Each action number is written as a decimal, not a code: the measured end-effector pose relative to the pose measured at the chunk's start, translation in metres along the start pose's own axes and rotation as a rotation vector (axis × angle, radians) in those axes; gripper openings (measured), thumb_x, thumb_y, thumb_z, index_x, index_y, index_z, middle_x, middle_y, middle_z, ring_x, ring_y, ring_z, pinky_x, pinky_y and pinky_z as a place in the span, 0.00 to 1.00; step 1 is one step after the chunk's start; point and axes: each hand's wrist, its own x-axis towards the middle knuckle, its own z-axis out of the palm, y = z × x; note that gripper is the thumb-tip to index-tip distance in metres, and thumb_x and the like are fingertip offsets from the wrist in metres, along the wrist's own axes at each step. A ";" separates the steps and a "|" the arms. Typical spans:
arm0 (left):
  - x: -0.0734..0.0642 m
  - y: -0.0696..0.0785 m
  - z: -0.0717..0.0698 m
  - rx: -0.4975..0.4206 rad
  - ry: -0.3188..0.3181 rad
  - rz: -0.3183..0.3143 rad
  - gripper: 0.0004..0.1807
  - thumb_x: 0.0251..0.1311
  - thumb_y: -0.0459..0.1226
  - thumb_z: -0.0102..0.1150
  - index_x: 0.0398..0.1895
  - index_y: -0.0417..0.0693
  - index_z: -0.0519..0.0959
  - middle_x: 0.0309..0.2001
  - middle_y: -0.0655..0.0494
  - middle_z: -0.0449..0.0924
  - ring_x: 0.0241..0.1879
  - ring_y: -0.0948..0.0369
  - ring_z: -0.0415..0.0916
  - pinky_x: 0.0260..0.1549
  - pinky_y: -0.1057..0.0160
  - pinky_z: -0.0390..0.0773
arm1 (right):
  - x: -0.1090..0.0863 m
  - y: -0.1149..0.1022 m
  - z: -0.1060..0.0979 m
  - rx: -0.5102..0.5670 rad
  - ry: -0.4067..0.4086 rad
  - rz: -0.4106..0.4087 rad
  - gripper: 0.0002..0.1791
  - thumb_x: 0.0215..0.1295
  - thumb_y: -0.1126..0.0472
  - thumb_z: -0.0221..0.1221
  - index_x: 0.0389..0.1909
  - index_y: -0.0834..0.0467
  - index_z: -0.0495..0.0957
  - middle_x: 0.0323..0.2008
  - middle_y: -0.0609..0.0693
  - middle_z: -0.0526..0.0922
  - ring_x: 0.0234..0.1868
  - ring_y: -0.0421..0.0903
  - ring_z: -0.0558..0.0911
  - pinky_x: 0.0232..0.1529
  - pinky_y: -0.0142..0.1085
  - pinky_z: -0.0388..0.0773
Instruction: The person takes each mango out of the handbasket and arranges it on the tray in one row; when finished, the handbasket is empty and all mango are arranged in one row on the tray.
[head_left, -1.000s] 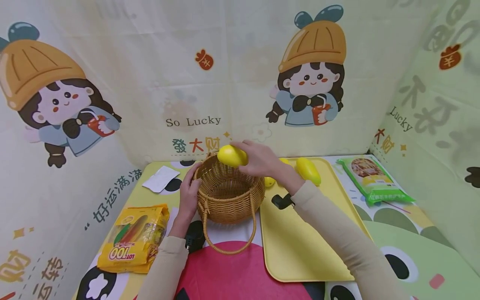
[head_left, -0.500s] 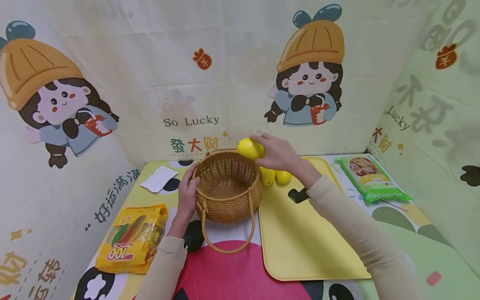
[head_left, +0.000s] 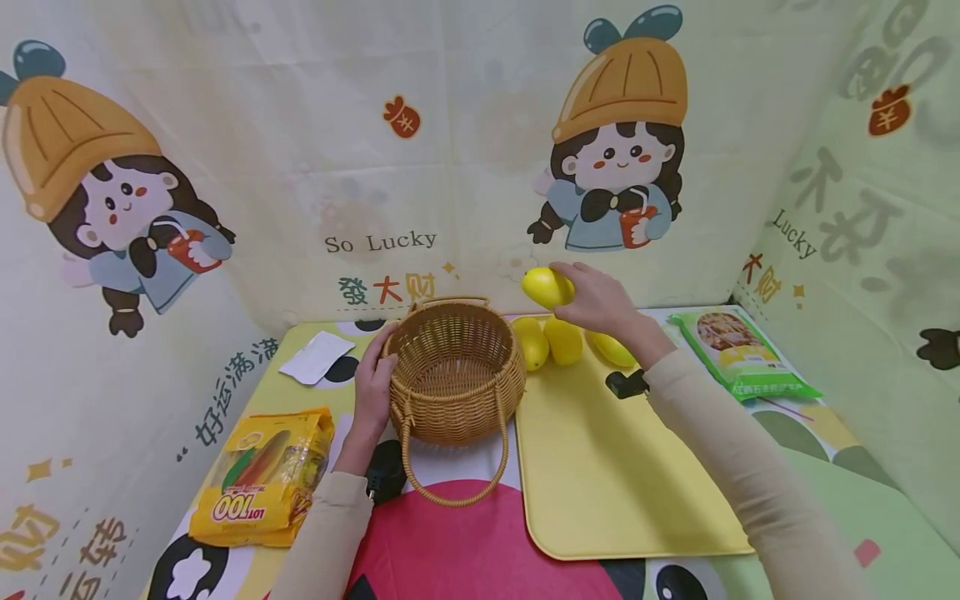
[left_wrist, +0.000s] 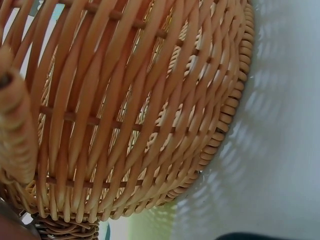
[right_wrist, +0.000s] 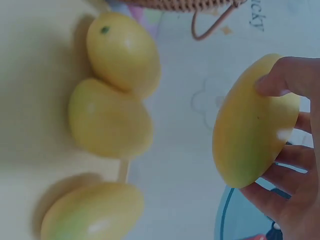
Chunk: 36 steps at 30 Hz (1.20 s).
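Observation:
A brown wicker basket (head_left: 457,417) stands upright in the middle of the head view, its front handle hanging down. My left hand (head_left: 371,392) grips the basket's left rim; in the left wrist view the woven wall (left_wrist: 125,110) fills most of the picture. My right hand (head_left: 600,302) holds a yellow mango (head_left: 547,287) above the far end of a yellow tray (head_left: 600,483). In the right wrist view the thumb lies on one side of the held mango (right_wrist: 252,125) and fingers on the other. Three more mangoes (head_left: 562,340) lie at the tray's far end.
At the left lie a yellow snack bag (head_left: 262,479) and a white paper packet (head_left: 318,358). Beyond the tray on the right is a green food packet (head_left: 742,354). A patterned cloth wall (head_left: 480,167) rises behind the table.
My right hand has carried the mango rightward from over the basket's opening to above the tray's far end. The left hand keeps its grip on the basket.

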 end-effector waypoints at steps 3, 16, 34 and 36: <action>0.000 0.001 0.001 0.004 0.000 0.002 0.28 0.70 0.33 0.36 0.74 0.46 0.64 0.75 0.48 0.62 0.74 0.51 0.60 0.71 0.43 0.62 | -0.003 0.013 -0.002 -0.008 -0.016 0.034 0.42 0.55 0.49 0.63 0.73 0.50 0.63 0.64 0.57 0.74 0.54 0.57 0.76 0.56 0.56 0.75; -0.002 -0.001 0.001 0.002 0.006 -0.001 0.29 0.70 0.32 0.38 0.74 0.50 0.65 0.75 0.50 0.63 0.74 0.52 0.59 0.72 0.44 0.61 | -0.018 0.070 -0.009 0.045 -0.017 0.150 0.42 0.58 0.52 0.60 0.73 0.59 0.61 0.66 0.64 0.71 0.60 0.62 0.72 0.63 0.61 0.69; -0.003 0.002 0.001 0.007 0.002 0.027 0.28 0.70 0.32 0.37 0.74 0.50 0.65 0.74 0.45 0.62 0.73 0.50 0.60 0.70 0.42 0.62 | -0.055 0.121 0.004 0.092 -0.056 0.279 0.42 0.60 0.52 0.60 0.72 0.66 0.59 0.63 0.69 0.70 0.52 0.63 0.71 0.57 0.61 0.70; -0.003 0.002 0.001 0.006 0.001 0.027 0.28 0.70 0.32 0.38 0.73 0.50 0.65 0.74 0.45 0.62 0.73 0.50 0.60 0.71 0.42 0.62 | -0.059 0.124 0.006 0.083 -0.057 0.280 0.41 0.60 0.52 0.59 0.72 0.67 0.59 0.62 0.70 0.71 0.52 0.63 0.71 0.57 0.62 0.70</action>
